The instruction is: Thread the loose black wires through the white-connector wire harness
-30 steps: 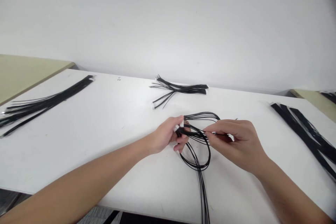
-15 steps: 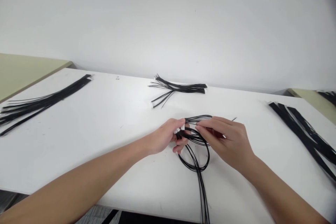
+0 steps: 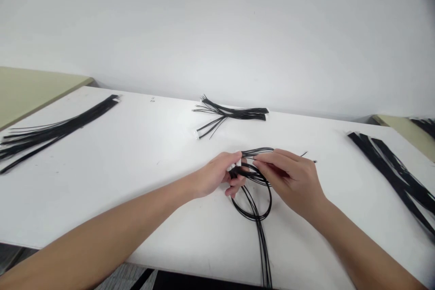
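A bundle of thin black wires [image 3: 255, 208] lies looped on the white table [image 3: 136, 167], its long tail running off the near edge. My left hand [image 3: 217, 176] pinches the bundle at its white connector end, just left of the loop. My right hand [image 3: 292, 181] grips the wire strands beside it, fingertips almost touching the left hand's. The loop hangs below both hands on the tabletop.
A small finished wire bundle [image 3: 231, 115] lies near the table's far edge. A long wire bundle [image 3: 54, 129] stretches along the far left, and more long wires [image 3: 394, 172] lie at the right. Tan tables [image 3: 30, 90] flank both sides. A white wall stands behind.
My right hand has moved left along the wires until its fingertips meet my left hand. The upper loop of wire has shrunk. My left hand has stayed in place.
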{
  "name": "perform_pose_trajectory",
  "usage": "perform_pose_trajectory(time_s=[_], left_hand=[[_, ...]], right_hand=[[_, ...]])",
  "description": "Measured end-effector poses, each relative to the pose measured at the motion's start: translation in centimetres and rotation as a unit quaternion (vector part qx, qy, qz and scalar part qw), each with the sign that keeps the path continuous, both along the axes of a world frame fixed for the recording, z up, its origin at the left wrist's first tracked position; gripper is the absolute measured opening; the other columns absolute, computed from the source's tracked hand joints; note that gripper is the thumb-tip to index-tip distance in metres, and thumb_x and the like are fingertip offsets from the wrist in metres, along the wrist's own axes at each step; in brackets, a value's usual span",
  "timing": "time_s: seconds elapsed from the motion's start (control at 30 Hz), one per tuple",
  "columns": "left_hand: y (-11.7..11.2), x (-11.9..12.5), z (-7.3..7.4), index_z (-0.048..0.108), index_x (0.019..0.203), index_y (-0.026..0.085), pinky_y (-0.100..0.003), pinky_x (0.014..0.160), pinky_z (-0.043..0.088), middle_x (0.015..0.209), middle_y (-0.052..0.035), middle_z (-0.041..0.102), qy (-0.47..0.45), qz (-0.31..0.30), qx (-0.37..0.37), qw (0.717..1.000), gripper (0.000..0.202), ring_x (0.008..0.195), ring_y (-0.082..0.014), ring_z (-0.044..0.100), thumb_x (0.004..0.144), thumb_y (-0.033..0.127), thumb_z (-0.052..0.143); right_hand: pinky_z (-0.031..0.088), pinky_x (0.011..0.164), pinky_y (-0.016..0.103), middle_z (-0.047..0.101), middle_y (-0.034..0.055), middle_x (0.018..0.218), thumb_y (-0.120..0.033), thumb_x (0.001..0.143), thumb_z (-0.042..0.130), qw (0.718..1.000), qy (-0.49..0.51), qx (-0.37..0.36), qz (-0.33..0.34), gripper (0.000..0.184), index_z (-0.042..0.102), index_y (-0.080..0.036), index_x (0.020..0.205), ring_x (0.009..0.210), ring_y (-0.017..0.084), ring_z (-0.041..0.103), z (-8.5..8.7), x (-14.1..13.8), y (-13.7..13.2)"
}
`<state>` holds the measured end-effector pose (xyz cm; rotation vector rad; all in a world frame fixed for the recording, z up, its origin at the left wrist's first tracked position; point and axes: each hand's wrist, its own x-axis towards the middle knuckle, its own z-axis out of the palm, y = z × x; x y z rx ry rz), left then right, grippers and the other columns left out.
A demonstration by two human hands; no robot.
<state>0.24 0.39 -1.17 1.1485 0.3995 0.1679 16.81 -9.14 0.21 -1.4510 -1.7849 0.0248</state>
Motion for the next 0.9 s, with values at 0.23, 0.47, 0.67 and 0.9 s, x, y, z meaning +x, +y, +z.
perform_pose_trajectory(time_s=[0.23,0.47,0.67,0.9], left_hand=[[0.37,0.11,0.30,0.045,0.064,0.017,-0.026,0.050,0.040,0.053,0.0047,0.035,0.016,0.061,-0.155,0.986,0.045,0.037,-0.0077,0.037,0.092,0.048,0.028],[0.63,0.09,0.27,0.044,0.064,0.017,-0.026,0.049,0.040,0.053,0.0050,0.034,0.002,0.106,-0.208,0.972,0.045,0.036,-0.0077,0.036,0.093,0.045,0.025],[0.82,0.20,-0.23,0.045,0.065,0.017,-0.026,0.047,0.040,0.055,0.0052,0.036,-0.020,0.107,-0.228,0.967,0.043,0.034,-0.0067,0.036,0.093,0.045,0.029],[0.86,0.45,0.00,0.047,0.069,0.016,-0.024,0.044,0.040,0.056,0.0055,0.039,-0.031,0.114,-0.248,0.961,0.041,0.033,-0.0060,0.035,0.093,0.043,0.027]], right_hand=[[0.046,0.064,0.027,0.056,0.0065,0.082,-0.013,0.076,0.068,0.971,-0.085,0.172,-0.140,0.012,0.066,-0.016,0.088,0.074,0.015,0.053,0.14,0.40,0.11],[0.031,0.041,0.019,0.036,-0.0074,0.049,-0.022,0.082,0.060,0.994,0.042,-0.042,-0.092,0.011,0.057,-0.019,0.072,0.043,0.006,0.031,-0.29,0.14,-0.36],[0.032,0.043,0.020,0.037,-0.0068,0.051,-0.028,0.081,0.062,0.984,0.133,-0.083,-0.085,0.015,0.052,-0.020,0.074,0.046,0.007,0.033,-0.02,0.15,-0.60],[0.032,0.044,0.021,0.039,-0.0059,0.054,-0.038,0.076,0.067,0.958,0.171,-0.229,-0.020,0.023,0.052,-0.021,0.073,0.049,0.008,0.033,0.11,-0.24,-0.60]])
